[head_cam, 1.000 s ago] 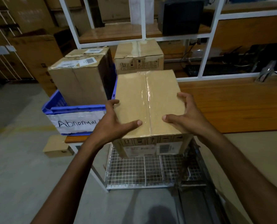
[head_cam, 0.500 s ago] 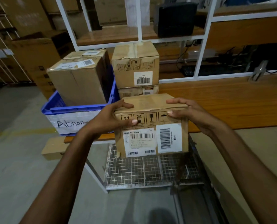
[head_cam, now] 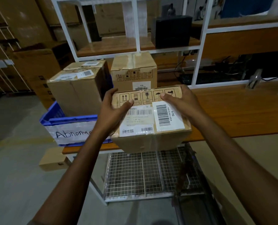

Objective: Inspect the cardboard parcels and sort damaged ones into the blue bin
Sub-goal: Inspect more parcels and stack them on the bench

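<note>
I hold a cardboard parcel in the air over the table's front edge, its labelled side with barcodes and handling symbols tilted up toward me. My left hand grips its left end, thumb on the labelled face. My right hand grips its right end, thumb across the top of the label. The blue bin, marked "Abnormal", sits on the table's left end and holds a large taped carton.
A stack of parcels stands behind the held one, beside the bin. The wooden table stretches right. A wire-mesh cart stands below the parcel. A small box lies on the floor at left. White shelving rises behind.
The parcel has been rotated: its taped top faced me a second ago, and now the labelled side is tilted up with the underside coming into sight. Both hands shifted their grip with it.
</note>
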